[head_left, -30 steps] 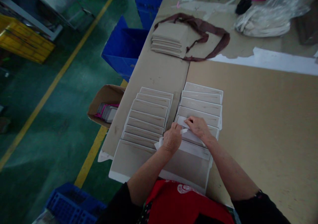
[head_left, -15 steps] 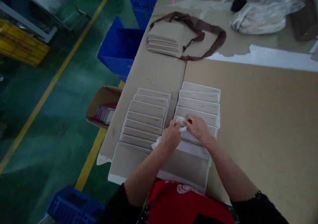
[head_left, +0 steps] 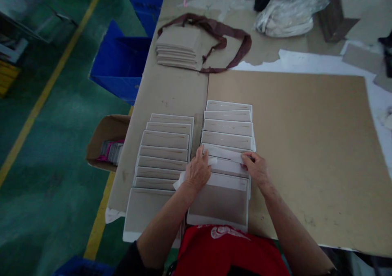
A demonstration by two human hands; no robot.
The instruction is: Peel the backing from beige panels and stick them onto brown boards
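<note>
Pinching the right end of a white strip [head_left: 226, 153] between thumb and fingers, the right hand [head_left: 256, 170] is over the right edge of the right row of panels [head_left: 228, 139]. The strip lies slantwise across that row, its left end higher up the scene, beside the fingertips of the left hand [head_left: 198, 170]; whether those fingertips grip the strip or only press on it, I cannot tell. The left hand is curled around white paper pieces [head_left: 179, 181], which poke out on both its left and its right side. Both rows consist of grey-beige panels with pale edges, overlapping like shingles, and the left row of panels [head_left: 163, 140] bears thin brown wavy lines. The nearest panel of the right row has a white band [head_left: 229, 181] across its far part. To the right spreads a large brown board [head_left: 306, 145]. Toward the far side of the table sit a stack of beige pieces [head_left: 176, 47], a dark brown strap [head_left: 241, 49] looped beside it and, farther right, a clear plastic bag [head_left: 286, 21] with pale contents. Left of the table are a blue bin [head_left: 112, 70] and, nearer, an open cardboard box [head_left: 98, 141] holding grey and pink pieces.
</note>
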